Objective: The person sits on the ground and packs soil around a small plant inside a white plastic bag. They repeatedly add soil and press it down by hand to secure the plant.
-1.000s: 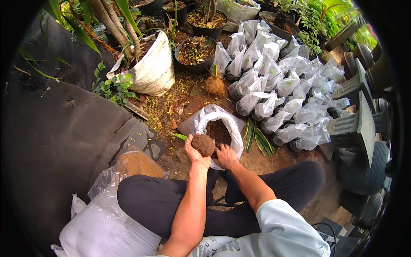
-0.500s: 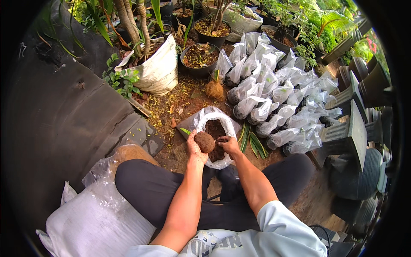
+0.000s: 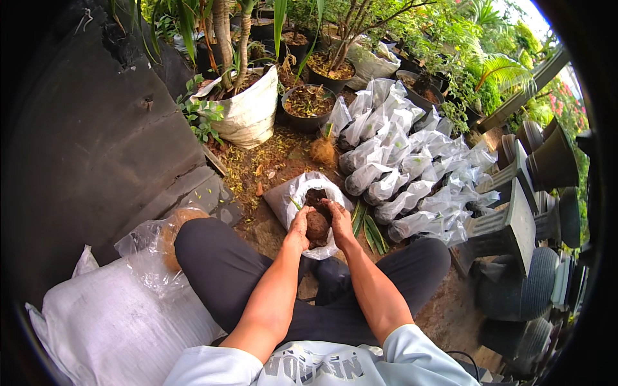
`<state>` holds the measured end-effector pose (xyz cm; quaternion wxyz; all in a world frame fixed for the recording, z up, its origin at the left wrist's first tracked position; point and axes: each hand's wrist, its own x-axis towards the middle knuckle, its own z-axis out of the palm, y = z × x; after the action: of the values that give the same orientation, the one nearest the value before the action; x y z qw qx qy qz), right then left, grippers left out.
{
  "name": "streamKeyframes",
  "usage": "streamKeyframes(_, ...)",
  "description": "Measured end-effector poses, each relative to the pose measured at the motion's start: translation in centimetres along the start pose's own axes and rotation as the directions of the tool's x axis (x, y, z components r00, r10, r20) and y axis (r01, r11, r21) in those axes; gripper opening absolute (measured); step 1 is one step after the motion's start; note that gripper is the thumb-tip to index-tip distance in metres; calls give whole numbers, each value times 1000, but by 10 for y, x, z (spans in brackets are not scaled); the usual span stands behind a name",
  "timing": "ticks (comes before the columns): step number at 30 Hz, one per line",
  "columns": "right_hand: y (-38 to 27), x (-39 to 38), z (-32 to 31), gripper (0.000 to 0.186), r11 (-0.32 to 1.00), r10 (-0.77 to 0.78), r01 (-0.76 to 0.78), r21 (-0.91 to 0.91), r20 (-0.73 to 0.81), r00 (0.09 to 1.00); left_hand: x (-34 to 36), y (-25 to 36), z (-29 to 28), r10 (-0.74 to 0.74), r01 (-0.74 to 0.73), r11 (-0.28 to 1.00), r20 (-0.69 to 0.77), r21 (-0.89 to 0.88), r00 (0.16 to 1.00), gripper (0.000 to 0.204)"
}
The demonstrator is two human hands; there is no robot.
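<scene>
A round brown ball of soil [image 3: 317, 225], with a narrow green leaf [image 3: 295, 203] beside it, sits between my hands. My left hand [image 3: 299, 229] is curled around its left side. From the right, my right hand [image 3: 340, 222] cups close against it, fingers bent inward and smeared with soil; their tips are partly hidden. Both hands are over the mouth of a clear plastic bag [image 3: 280, 199] with a rolled-down rim. Dark loose soil [image 3: 315, 195] shows inside the bag, which stands on the ground before my crossed legs.
Many soil-filled clear bags [image 3: 386, 186] stand in rows at right. Cut green leaves [image 3: 368, 233] lie beside my bag. A rooted cutting [image 3: 322, 151] and potted plants [image 3: 309, 106] are beyond. White sacks [image 3: 122, 315] lie at left, stacked planters [image 3: 521, 225] at far right.
My right hand has turned from pinching at the soil to cupping beside the ball. The ball is lower over the bag's opening, and the leaf points more upright. The whole view has shifted slightly.
</scene>
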<state>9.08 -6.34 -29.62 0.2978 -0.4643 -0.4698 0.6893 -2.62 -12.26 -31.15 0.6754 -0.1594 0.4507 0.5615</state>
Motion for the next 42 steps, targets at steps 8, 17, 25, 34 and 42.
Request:
streamKeyframes(8, -8, -27, 28, 35, 790, -323, 294, -538, 42, 946, 8, -6, 6, -6, 15, 994, 78, -113, 997, 41)
streamKeyframes(17, -2, -34, 37, 40, 721, -454, 366, -588, -2, 891, 15, -6, 7, 48, -25, 987, 142, -158, 989, 28)
streamKeyframes(25, 5, -41, 33, 48, 652, -485, 355, -670, -9, 874, 14, -8, 4, -91, 97, 993, 82, -69, 992, 21)
streamKeyframes(34, 6, -39, 35, 54, 855, -422, 361, -373, -95, 902, 9, -5, 1, -12, 35, 989, 163, -143, 987, 19)
streamKeyframes(42, 4, -25, 41, 57, 959, -144, 192, 207, -229, 963, 4, 4, 1, 153, -154, 988, 113, -2, 982, 22)
